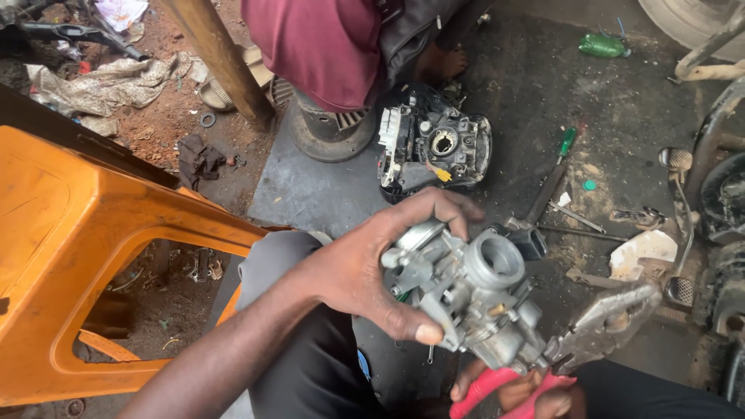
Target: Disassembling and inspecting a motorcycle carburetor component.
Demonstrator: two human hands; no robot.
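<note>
One carburetor [473, 299]; one pliers [578, 341]; two hands.

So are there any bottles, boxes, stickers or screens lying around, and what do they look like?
Green plastic bottle: lying on its side on the dark ground at the top right, crumpled.
Small green cap: round, on the ground right of the green-handled screwdriver.
Boxes and screens: none in view.
Stickers: none I can make out.
</note>
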